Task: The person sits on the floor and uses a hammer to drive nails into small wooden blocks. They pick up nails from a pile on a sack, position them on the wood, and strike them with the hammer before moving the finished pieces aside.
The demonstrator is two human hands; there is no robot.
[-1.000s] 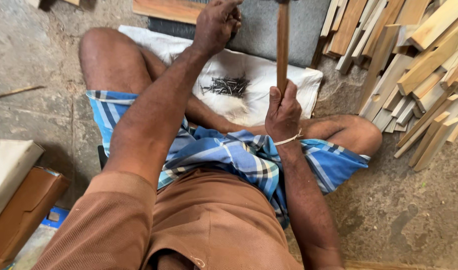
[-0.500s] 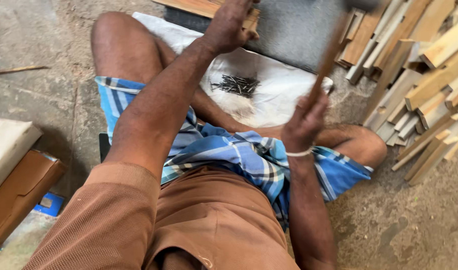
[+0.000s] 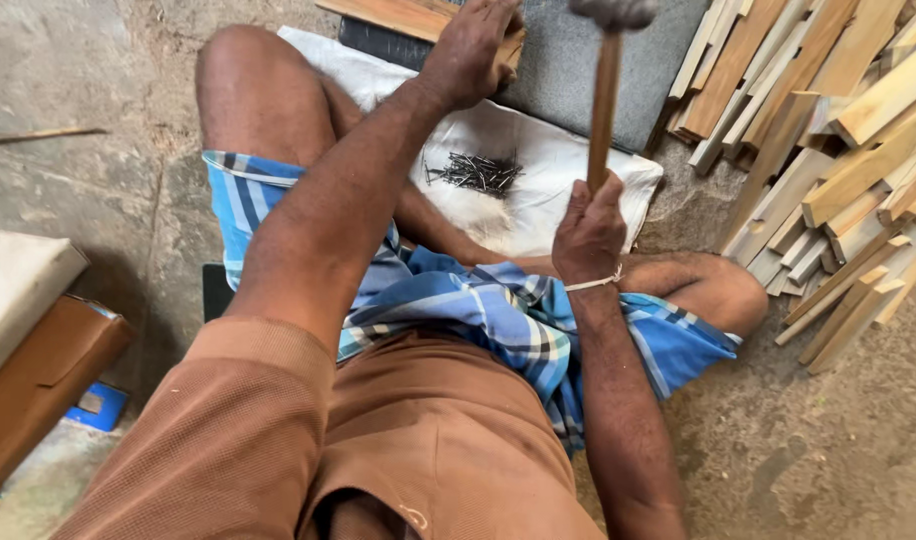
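Wooden-handled hammer with grey metal head (image 3: 606, 90), upright above the white cloth (image 3: 568, 170); right hand (image 3: 590, 232) fingers clenched round its handle; left hand (image 3: 473, 45) fingers pressing a brown wooden strip (image 3: 388, 14); loose dark nails (image 3: 475, 172) on the cloth; pale wooden slats (image 3: 828, 150) stacked rightward.

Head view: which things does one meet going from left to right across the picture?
Brown box → left hand on a plank → nails → hammer in the right hand → wood strips.
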